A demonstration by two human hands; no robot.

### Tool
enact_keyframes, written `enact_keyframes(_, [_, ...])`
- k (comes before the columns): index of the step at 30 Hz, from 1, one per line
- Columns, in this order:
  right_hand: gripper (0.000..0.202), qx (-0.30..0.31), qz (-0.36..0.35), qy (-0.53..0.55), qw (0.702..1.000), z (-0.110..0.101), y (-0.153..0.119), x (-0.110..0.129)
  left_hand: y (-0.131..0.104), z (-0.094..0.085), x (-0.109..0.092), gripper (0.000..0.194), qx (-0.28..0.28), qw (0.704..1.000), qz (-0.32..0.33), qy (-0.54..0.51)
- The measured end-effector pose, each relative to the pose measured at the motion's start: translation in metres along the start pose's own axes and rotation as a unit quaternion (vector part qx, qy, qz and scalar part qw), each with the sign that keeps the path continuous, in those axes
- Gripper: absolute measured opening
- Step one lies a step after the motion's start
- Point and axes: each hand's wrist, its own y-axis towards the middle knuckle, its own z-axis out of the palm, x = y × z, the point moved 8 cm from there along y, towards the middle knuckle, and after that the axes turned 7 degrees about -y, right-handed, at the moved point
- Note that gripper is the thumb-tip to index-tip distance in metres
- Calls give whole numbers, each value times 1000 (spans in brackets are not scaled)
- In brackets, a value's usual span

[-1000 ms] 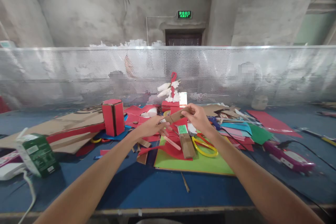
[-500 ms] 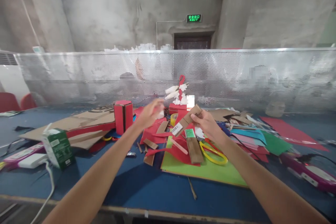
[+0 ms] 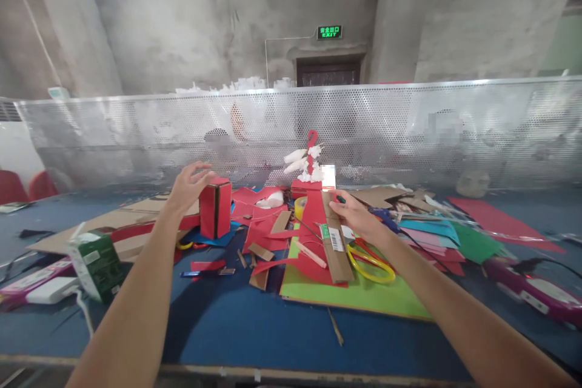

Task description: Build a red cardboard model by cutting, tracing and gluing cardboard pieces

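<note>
My left hand [image 3: 187, 187] is raised with fingers apart at the upper left of a red box [image 3: 210, 212] with dark edges. Whether the fingertips touch the box I cannot tell. My right hand [image 3: 352, 209] grips the upper end of a brown cardboard strip [image 3: 333, 218] that carries a barcode label. The strip's lower part lies over another cardboard piece [image 3: 342, 267] with a green label. Under these are curled red paper scraps [image 3: 313, 270] and a light green board [image 3: 313, 296]. Yellow-handled scissors [image 3: 373, 273] lie just right of the strip.
Behind the scraps stands a red hook-shaped figure [image 3: 311, 154] with white pieces. A green carton [image 3: 95, 264] is at the left, near my left forearm. Coloured sheets [image 3: 430, 230] and a purple power strip [image 3: 531, 294] lie right. A perforated metal screen [image 3: 159, 133] borders the table.
My left hand has swung left to the red box. My right hand has turned the cardboard strip from slanting to nearly upright in view and lowered it onto the other cardboard piece.
</note>
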Motion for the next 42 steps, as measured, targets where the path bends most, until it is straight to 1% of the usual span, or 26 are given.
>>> enact_keyframes(2, [53, 2, 0, -2, 1000, 0, 0, 1, -3, 6, 1, 43, 37, 999, 15, 6])
enact_keyframes(4, [55, -2, 0, -4, 1000, -2, 0, 1, -9, 17, 2, 47, 80, 995, 42, 44])
enact_keyframes(5, [55, -6, -3, -4, 1000, -3, 0, 1, -12, 25, 4, 55, 103, 992, 49, 60])
enact_keyframes(7, [55, -17, -5, -4, 1000, -6, 1, 1, -19, 37, 10, 78, 137, 987, 39, 71])
enact_keyframes(8, [54, -22, -2, -4, 1000, -8, 1, 0, -21, 41, 12, 87, 144, 987, 32, 71])
enact_keyframes(9, [53, -26, 2, -4, 1000, -9, 2, 0, -23, 43, 12, 92, 144, 987, 28, 71])
enact_keyframes(11, [48, -29, 19, 2, 999, -9, 4, -3, -23, 45, 6, 92, 135, 987, 39, 76])
enact_keyframes(14, [37, -23, 50, 21, 998, -7, 8, -7, -22, 51, -17, 84, 113, 986, 78, 89])
enact_keyframes(16, [38, -15, 63, 15, 998, -3, 9, -9, -23, 60, -39, 79, 85, 987, 110, 85])
enact_keyframes(17, [39, -11, 59, 5, 998, -1, 10, -8, -27, 67, -52, 78, 78, 985, 131, 77])
enact_keyframes(19, [39, -13, 32, -25, 999, 1, 10, -4, -38, 87, -78, 77, 87, 979, 176, 47])
enact_keyframes(22, [38, -42, -35, -87, 995, 0, 9, 8, -63, 124, -109, 81, 154, 960, 235, 14])
enact_keyframes(24, [36, -52, -85, -111, 989, 2, 6, 18, -78, 140, -120, 81, 175, 951, 253, -14])
enact_keyframes(26, [36, -51, -133, -108, 984, 6, 1, 30, -88, 151, -126, 81, 177, 947, 266, -31])
enact_keyframes(29, [42, -41, -191, -95, 976, 12, -8, 44, -94, 154, -128, 83, 138, 952, 271, -45])
enact_keyframes(32, [50, -12, -248, -95, 964, 19, -15, 54, -95, 149, -130, 84, 81, 957, 273, -57])
enact_keyframes(35, [50, -8, -283, -109, 953, 23, -20, 58, -99, 142, -136, 83, 41, 951, 297, -72])
enact_keyframes(38, [50, -12, -301, -126, 945, 26, -23, 60, -104, 141, -142, 83, 33, 945, 315, -82])
enact_keyframes(42, [54, -15, -290, -120, 949, 29, -23, 60, -108, 142, -147, 83, 30, 936, 340, -84])
